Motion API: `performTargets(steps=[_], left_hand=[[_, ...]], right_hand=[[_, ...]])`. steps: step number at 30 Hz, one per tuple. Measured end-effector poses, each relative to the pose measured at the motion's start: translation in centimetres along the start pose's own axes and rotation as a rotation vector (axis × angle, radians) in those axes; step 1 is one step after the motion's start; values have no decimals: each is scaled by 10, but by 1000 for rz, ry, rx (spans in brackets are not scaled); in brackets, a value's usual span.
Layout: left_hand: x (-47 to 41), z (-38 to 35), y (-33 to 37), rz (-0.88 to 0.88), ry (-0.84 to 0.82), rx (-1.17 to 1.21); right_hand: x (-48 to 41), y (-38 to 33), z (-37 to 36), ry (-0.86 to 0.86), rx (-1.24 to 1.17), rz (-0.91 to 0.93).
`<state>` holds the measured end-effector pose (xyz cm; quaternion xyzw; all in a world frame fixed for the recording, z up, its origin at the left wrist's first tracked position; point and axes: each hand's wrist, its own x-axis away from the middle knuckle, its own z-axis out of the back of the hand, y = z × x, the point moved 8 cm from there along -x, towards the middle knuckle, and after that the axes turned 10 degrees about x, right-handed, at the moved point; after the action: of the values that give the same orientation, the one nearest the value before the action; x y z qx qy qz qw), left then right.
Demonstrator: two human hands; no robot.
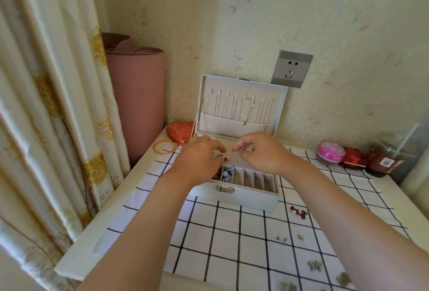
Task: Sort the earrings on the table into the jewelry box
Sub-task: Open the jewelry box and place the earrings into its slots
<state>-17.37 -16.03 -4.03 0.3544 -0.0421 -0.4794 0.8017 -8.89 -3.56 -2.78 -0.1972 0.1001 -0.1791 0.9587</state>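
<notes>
Hands [199, 160] over jewelry box [246, 198], no legible writing

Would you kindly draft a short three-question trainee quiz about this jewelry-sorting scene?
1. True or false: the jewelry box lid is closed.
2. Where do the red earrings with pearls lie? A) on the checked cloth to the right of the box B) inside the heart-shaped red case C) in the left hand
3. Over which part of the box do the left hand and right hand work?

Key: 1. False, it stands open with necklaces hanging inside. 2. A. 3. The perforated earring panel.
</notes>
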Motion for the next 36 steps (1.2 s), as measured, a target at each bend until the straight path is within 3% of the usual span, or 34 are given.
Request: performTargets(steps=[8, 15, 19, 25, 31, 36], left_hand=[[16, -37, 82, -155, -84, 64], [23, -106, 140, -350, -238, -272], [21, -134, 150, -429, -266, -495], [19, -161, 148, -387, -363, -513], [13, -159, 145, -367, -314, -439], [4, -127, 147, -352, -202, -311]], right_hand=[[84, 62, 30, 59, 47, -161], [141, 108, 21, -210, 255, -280], [146, 108, 15, -232, 296, -230], [142, 114, 11, -233, 317, -185], [142, 128, 31, -112, 199, -213], [142, 128, 39, -22, -40, -257]])
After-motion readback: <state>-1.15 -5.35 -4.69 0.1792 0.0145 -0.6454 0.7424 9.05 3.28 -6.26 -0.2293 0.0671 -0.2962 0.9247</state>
